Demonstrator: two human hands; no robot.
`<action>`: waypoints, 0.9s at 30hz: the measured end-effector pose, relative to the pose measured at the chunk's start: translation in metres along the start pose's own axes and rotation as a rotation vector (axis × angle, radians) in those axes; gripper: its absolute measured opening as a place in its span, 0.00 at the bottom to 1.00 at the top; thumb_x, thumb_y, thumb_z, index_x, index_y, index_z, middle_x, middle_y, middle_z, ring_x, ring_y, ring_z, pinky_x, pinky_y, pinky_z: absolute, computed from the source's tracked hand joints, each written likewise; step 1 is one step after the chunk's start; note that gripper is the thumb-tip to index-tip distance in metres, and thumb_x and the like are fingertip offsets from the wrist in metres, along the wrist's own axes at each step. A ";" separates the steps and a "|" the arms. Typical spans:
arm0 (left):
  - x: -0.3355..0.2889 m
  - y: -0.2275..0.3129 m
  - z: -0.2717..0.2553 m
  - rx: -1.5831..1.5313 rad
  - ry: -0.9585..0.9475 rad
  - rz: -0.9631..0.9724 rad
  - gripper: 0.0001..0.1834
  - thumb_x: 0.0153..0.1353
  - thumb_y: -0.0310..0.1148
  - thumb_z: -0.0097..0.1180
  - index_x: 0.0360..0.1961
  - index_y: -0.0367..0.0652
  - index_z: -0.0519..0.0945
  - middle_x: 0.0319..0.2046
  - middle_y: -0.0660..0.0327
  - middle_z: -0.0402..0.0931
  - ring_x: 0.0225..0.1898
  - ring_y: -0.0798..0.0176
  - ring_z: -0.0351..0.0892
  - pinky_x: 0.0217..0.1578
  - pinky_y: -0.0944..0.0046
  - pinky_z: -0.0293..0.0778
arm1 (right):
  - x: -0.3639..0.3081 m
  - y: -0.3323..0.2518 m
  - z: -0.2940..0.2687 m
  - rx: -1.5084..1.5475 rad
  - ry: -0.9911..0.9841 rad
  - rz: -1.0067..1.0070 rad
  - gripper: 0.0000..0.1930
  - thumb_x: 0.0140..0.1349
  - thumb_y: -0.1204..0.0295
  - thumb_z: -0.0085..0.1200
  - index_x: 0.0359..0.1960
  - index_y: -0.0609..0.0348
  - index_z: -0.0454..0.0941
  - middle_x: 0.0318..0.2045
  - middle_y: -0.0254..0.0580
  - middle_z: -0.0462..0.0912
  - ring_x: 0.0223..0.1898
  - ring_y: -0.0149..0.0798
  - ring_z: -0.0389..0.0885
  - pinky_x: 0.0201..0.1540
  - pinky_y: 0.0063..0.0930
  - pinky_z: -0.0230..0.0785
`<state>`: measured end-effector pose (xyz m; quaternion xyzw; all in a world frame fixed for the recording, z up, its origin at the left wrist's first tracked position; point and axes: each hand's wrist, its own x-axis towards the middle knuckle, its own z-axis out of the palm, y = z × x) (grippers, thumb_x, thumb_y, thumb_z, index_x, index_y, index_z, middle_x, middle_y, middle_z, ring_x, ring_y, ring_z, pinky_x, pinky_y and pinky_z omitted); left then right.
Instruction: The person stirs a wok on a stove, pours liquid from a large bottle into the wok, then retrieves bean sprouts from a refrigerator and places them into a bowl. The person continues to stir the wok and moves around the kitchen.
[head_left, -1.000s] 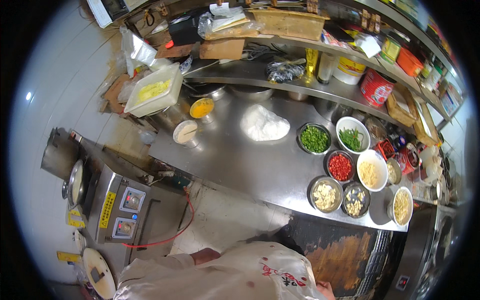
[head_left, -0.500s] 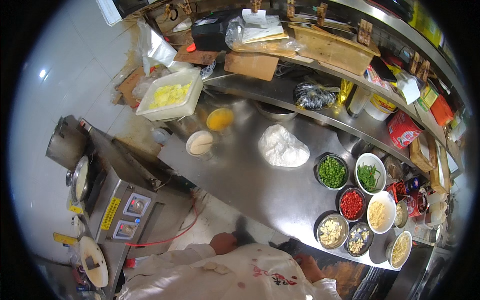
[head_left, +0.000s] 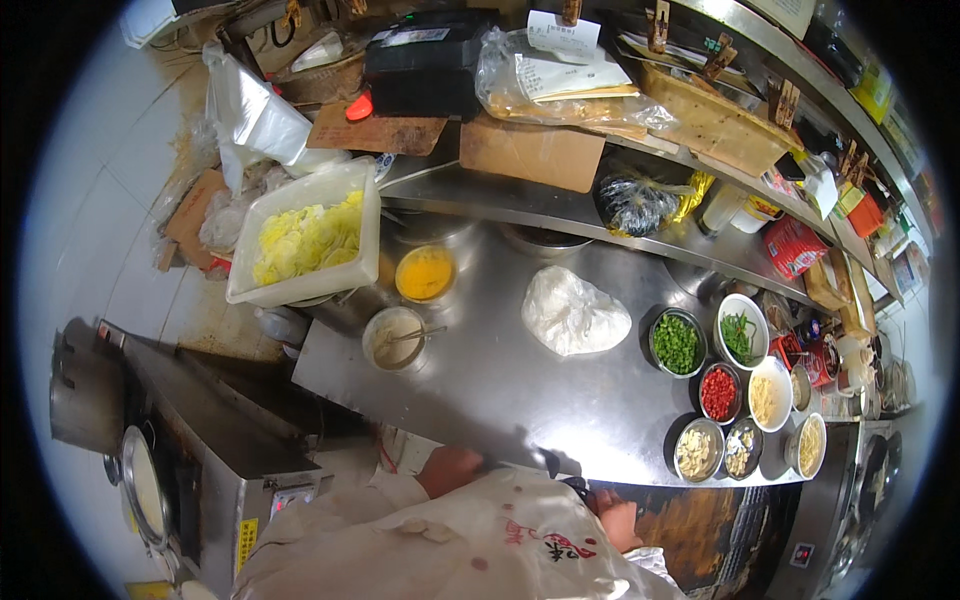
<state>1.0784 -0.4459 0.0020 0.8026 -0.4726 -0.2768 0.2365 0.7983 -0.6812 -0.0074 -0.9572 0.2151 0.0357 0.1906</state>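
Observation:
My left hand point(head_left: 450, 470) is low in front of my apron, just off the table's near edge, its fingers turned away and hidden. To its right, my right hand point(head_left: 617, 520) is beside the apron at the same edge. Its fingers look curled near a small dark shape, and what they hold, if anything, is unclear. Neither hand touches the food. Farther in, a knotted white plastic bag point(head_left: 575, 312) lies on the steel table point(head_left: 470, 400). A cup of pale paste with a spoon point(head_left: 394, 338) and a bowl of orange-yellow liquid point(head_left: 425, 274) stand left of it.
At right cluster bowls of chopped green pieces point(head_left: 677, 343), red pieces point(head_left: 718, 391), pale slices point(head_left: 697, 452) and yellow shreds point(head_left: 811, 445). A white tub point(head_left: 305, 283) of yellow slices sits at far left. A steel shelf point(head_left: 520, 195) overhangs the back; a stove point(head_left: 215, 440) stands left.
My view has shifted left and nearer the table, so the tub and cups look larger. Both hands now appear closer to the table's edge. Bag and bowls keep their places on the table.

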 end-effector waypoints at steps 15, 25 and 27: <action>-0.053 -0.019 -0.065 0.210 -0.136 -0.165 0.11 0.57 0.43 0.56 0.31 0.46 0.77 0.30 0.55 0.79 0.34 0.48 0.81 0.33 0.49 0.74 | -0.053 -0.065 -0.029 0.036 -0.245 0.486 0.12 0.58 0.64 0.55 0.37 0.58 0.79 0.31 0.50 0.84 0.31 0.51 0.83 0.36 0.45 0.75; -0.068 -0.029 -0.075 0.147 -0.179 -0.125 0.12 0.58 0.42 0.55 0.34 0.45 0.75 0.30 0.52 0.78 0.35 0.45 0.80 0.35 0.47 0.73 | -0.094 -0.069 -0.007 0.289 -0.326 0.701 0.12 0.58 0.64 0.55 0.37 0.58 0.79 0.31 0.50 0.84 0.31 0.51 0.83 0.37 0.44 0.75; -0.069 -0.030 -0.077 0.144 -0.221 -0.145 0.12 0.58 0.42 0.55 0.34 0.45 0.74 0.30 0.51 0.78 0.36 0.44 0.80 0.35 0.47 0.72 | -0.096 -0.071 -0.002 0.348 -0.318 0.727 0.12 0.58 0.64 0.55 0.37 0.58 0.79 0.31 0.50 0.84 0.31 0.50 0.83 0.37 0.44 0.75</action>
